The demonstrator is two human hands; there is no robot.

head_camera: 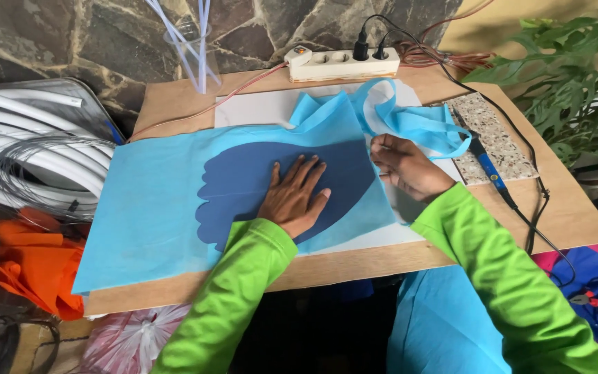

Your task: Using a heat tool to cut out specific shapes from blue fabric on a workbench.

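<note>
A: In the head view, where are the two hands?

B: The left hand (293, 197) lies flat in the middle of the frame, fingers spread wide and palm down. It presses on the dark blue shape (243, 183), which lies on top of the light blue cloth (147, 208). The dark shape reaches out to the left of the hand and also a little to its right.

A: And the other one?

B: The right hand (404, 166) is just right of center, near the right edge of the light blue cloth. Its fingers are curled and they pinch the edge of the cloth there. Just above this hand is a light blue strap (410, 121), which makes a loop toward the upper right.

A: What is under the cloth?

B: A wooden board (354, 266), with a white sheet (257, 107) showing at the upper edge of the cloth.

A: Anything else nearby?

B: A white power strip (344, 64) at the top center with two black plugs. A blue tool (489, 170) with a black cable lies right of the right hand, beside a speckled stone tile (496, 138). White hoses (29, 149) are at the left, orange cloth (32, 263) at the lower left, green leaves (579, 90) at the upper right.
</note>
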